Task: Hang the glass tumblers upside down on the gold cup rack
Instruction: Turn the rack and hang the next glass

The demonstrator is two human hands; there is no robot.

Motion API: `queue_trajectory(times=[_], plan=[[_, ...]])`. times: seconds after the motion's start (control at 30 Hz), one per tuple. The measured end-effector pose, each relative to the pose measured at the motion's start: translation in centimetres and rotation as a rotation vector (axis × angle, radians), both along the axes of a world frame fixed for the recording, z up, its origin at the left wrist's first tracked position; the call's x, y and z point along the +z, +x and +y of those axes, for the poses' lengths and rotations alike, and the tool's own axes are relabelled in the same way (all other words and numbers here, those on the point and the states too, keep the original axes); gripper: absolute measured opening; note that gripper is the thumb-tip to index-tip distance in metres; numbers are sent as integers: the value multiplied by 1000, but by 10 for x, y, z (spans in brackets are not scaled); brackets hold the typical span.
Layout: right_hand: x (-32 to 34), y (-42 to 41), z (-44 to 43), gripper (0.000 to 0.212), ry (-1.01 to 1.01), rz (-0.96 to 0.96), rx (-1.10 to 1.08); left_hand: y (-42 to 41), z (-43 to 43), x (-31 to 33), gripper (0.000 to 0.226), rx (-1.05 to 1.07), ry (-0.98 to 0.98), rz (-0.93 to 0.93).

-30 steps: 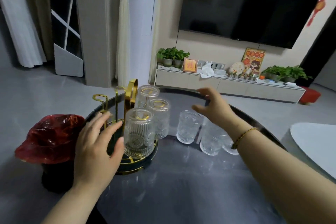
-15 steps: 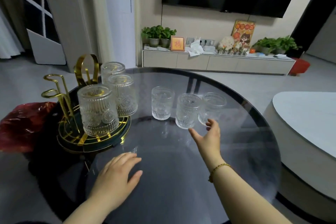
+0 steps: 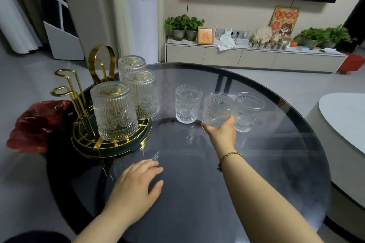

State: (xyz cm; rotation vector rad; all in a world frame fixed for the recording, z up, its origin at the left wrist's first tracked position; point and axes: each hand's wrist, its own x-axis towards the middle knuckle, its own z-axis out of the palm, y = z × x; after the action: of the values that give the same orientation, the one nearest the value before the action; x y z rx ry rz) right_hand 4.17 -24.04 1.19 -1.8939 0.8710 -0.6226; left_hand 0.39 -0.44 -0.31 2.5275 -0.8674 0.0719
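Observation:
The gold cup rack [image 3: 92, 140] stands on the left of the round glass table [image 3: 217, 193]. Three ribbed glass tumblers hang upside down on it: a near one [image 3: 114, 110], a middle one [image 3: 143, 95] and a far one [image 3: 131, 65]. Two gold pegs [image 3: 67, 85] on its left side are bare. Three tumblers stand upright mid-table: a left one [image 3: 188, 103], a middle one [image 3: 217, 109] and a right one [image 3: 246, 110]. My right hand [image 3: 222, 132] grips the base of the middle tumbler. My left hand [image 3: 134, 187] lies flat on the glass, fingers spread, holding nothing.
A crumpled red wrapper [image 3: 33, 124] lies left of the rack at the table's edge. A white table [image 3: 343, 120] sits to the right, beyond the glass rim. A low cabinet [image 3: 252, 59] with plants lines the far wall.
My right hand has closed around the base of the middle upright tumbler. My left hand has come off the rack and settled flat on the table. The view has dropped lower.

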Motion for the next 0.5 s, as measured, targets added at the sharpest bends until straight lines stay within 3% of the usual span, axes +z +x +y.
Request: queue_trajectory(times=[0.33,0.5], plan=[[-4,-14,6,80,-33,-80,24,0,0,0,35,8,-23,19],[27,-33,11,76,-34,-200,80,-1,3,4,34,-3,-24,55]])
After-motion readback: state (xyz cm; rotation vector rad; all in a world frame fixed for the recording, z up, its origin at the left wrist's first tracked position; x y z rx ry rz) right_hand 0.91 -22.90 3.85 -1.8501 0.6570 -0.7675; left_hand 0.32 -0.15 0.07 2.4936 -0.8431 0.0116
